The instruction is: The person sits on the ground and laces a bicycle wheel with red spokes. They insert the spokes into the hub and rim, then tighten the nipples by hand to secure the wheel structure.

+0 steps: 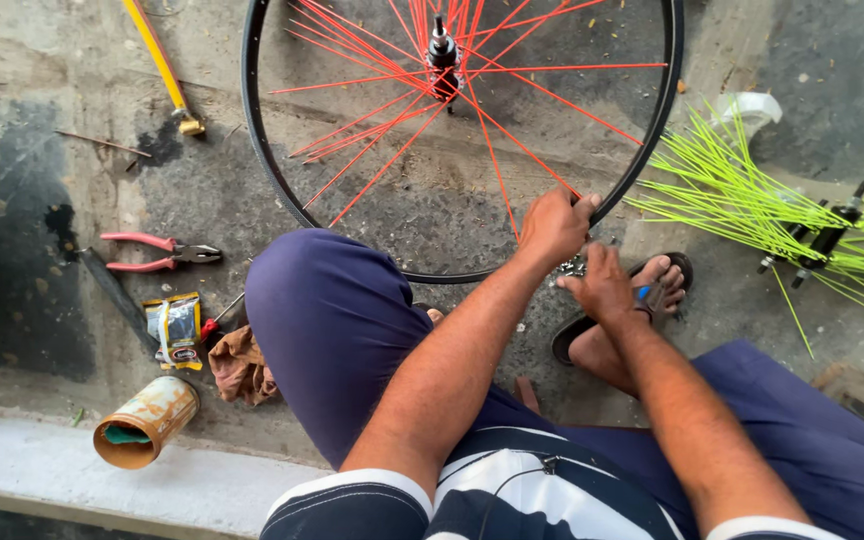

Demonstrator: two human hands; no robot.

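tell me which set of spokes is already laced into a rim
The red spokes: they run from hub to the black rim. The green spokes fan loose on the ground, no rim.

Wheel rim (262,150): glossy black metal. Spokes (372,130): smooth red. Can (147,420): rusty metal. Floor (42,150): rough stained concrete.
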